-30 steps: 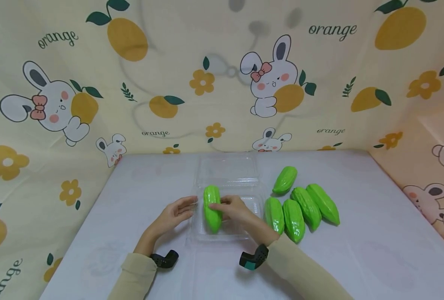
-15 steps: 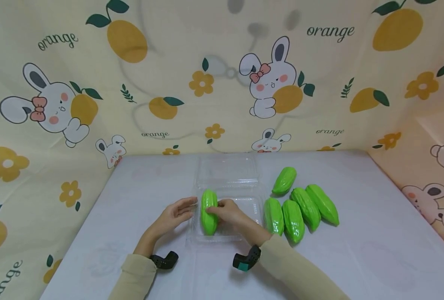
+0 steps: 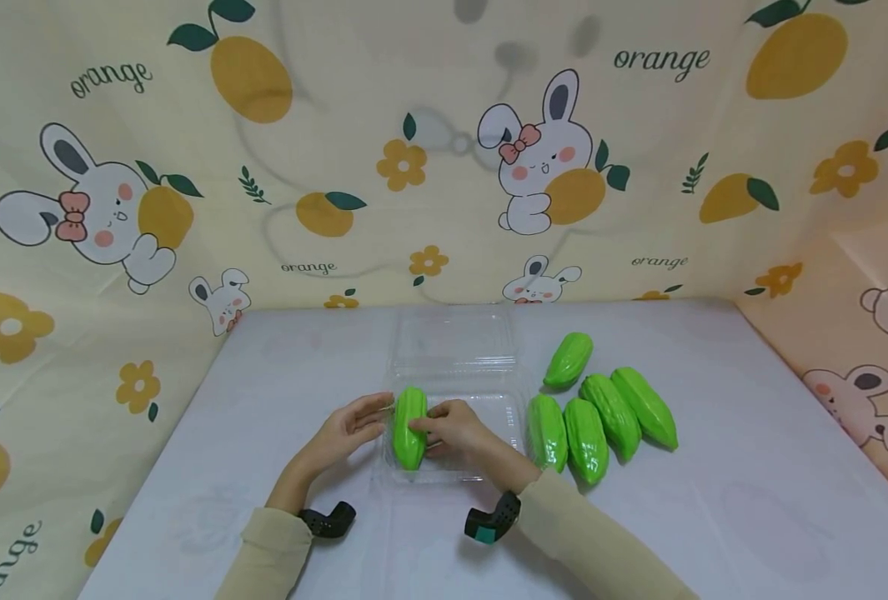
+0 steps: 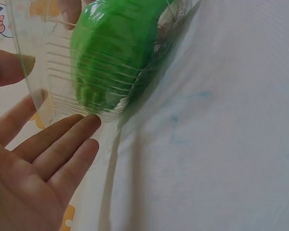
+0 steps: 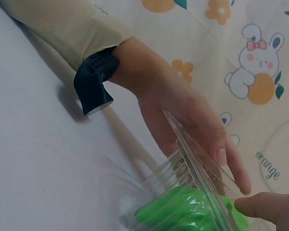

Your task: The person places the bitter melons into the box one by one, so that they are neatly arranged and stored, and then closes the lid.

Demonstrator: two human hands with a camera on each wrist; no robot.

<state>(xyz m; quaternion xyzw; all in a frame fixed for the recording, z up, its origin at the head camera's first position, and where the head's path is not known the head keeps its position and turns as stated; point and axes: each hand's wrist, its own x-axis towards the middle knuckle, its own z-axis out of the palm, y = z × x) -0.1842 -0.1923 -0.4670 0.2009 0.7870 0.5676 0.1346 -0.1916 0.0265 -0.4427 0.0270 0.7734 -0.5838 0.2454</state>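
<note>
Green gourd (image 3: 409, 429): inside clear container (image 3: 505, 412), along its left wall, long axis running near to far
Right hand (image 3: 460, 427): nearer one, thumb and fingers pinching the gourd from its right side
Left hand (image 3: 349, 429): fingers extended, grasping nothing, at that wall's outer face
Other gourds (image 3: 612, 417): five, on table (image 3: 323, 358), right of container

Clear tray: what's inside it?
In the head view, one green fruit is inside the clear tray, at its left side, held by the right hand. The tray floor directly beneath the fruit and hand is covered there and cannot be seen.
</note>
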